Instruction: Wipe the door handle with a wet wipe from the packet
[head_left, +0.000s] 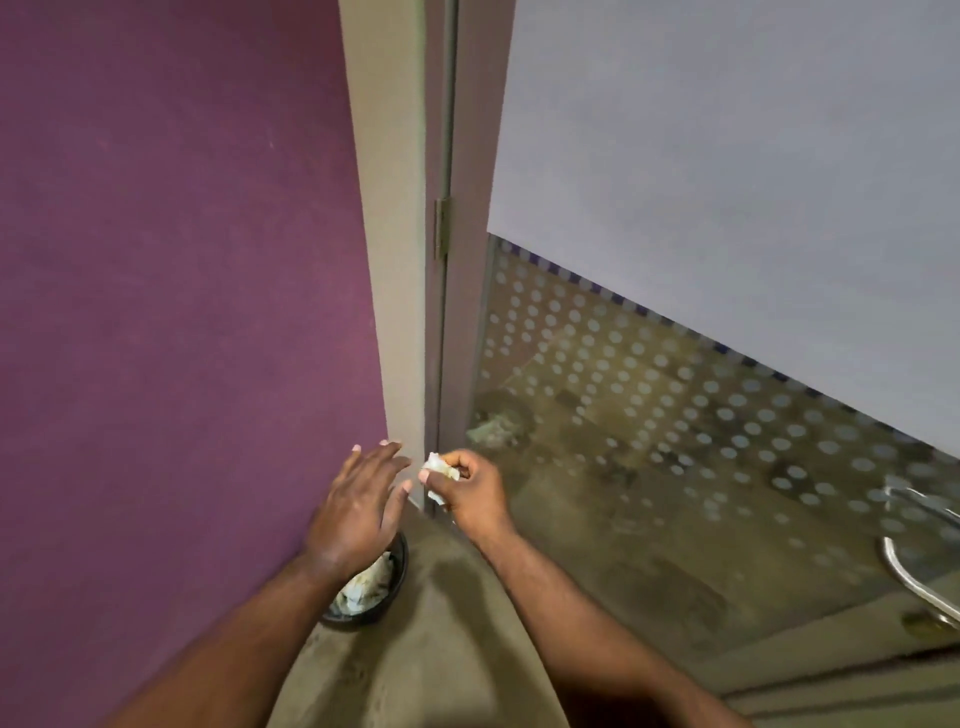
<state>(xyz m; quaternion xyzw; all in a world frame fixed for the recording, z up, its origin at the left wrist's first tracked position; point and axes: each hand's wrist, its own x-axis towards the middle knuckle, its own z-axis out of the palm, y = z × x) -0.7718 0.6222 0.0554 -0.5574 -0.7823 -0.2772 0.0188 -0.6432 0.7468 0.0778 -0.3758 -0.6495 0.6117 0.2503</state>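
Note:
A crumpled white wet wipe (438, 470) is pinched in my right hand (467, 491), held out in front of the door's hinge edge. Just to its left, my left hand (361, 506) is open with fingers spread, holding nothing, above a black bin (399, 574). The curved metal door handle (914, 582) sits on the glass door at the far right edge, well away from both hands. No wipe packet is in view.
The black bin on the floor against the purple wall (171, 312) holds crumpled white tissues. A beige door frame (395, 260) and hinge (441, 228) stand behind the hands. The glass door (727, 182) has a frosted upper panel and dotted lower band. The floor is brown concrete.

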